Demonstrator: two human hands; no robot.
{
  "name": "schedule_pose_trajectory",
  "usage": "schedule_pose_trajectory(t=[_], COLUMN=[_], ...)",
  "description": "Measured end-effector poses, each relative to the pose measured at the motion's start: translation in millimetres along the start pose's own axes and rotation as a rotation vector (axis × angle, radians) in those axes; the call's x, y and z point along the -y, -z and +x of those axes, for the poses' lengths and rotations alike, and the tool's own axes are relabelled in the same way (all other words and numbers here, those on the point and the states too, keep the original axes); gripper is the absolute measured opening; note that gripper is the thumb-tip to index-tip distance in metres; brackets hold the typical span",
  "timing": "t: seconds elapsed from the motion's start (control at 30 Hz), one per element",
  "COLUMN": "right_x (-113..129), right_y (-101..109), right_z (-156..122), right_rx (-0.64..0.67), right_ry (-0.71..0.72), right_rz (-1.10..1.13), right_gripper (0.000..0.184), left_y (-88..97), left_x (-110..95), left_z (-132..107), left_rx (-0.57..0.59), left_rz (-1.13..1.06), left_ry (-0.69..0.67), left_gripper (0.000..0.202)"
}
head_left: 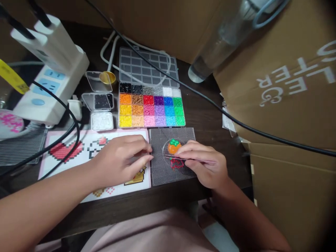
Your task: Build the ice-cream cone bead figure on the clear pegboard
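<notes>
My right hand [206, 162] pinches a pair of thin pink tweezers [207, 161], whose tips reach over the clear pegboard [159, 175]. Under and beside the tips lie an orange fruit-shaped bead piece [173, 148] with green leaves and a red bead outline [176, 163]. A clear round rim shows around the orange piece, partly covered by my fingers. My left hand [123, 157] rests on the printed pattern sheet [49, 168], its curled thumb and forefinger at the pegboard's left edge. Those fingertips appear to grip that edge.
Behind the pegboard stands a divided bead box [148, 110] of many colours, its clear lid raised. Small boxes of black beads [103, 101] and white beads [102, 121] sit left of it. A power strip [52, 80], a black cable [204, 92], a clear bottle [210, 52] and cardboard [283, 115] surround the workspace.
</notes>
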State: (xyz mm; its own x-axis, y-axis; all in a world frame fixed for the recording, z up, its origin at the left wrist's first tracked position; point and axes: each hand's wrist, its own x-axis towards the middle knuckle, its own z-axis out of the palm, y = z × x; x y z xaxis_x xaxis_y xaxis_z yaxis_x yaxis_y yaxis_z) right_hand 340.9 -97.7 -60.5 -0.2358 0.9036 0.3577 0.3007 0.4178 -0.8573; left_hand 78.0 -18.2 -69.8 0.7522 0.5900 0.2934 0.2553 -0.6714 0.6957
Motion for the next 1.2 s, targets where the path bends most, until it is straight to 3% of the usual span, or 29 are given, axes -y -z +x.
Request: schedule_pose_trajectory(t=[0.53, 1.2], right_x=[-3.0, 2.3], right_y=[-0.4, 0.2], right_z=[0.8, 6.5], right_rx=[0.025, -0.008], right_ry=[-0.045, -0.094], right_rz=[-0.027, -0.015], right_gripper=[0.015, 0.016], left_y=[4.1, 4.5], left_x=[-1.4, -3.3], left_z=[2.2, 2.5], left_rx=[0.023, 0.023], left_rz=[-0.071, -0.106], left_ry=[0.111, 0.128], left_gripper=[0.02, 0.02])
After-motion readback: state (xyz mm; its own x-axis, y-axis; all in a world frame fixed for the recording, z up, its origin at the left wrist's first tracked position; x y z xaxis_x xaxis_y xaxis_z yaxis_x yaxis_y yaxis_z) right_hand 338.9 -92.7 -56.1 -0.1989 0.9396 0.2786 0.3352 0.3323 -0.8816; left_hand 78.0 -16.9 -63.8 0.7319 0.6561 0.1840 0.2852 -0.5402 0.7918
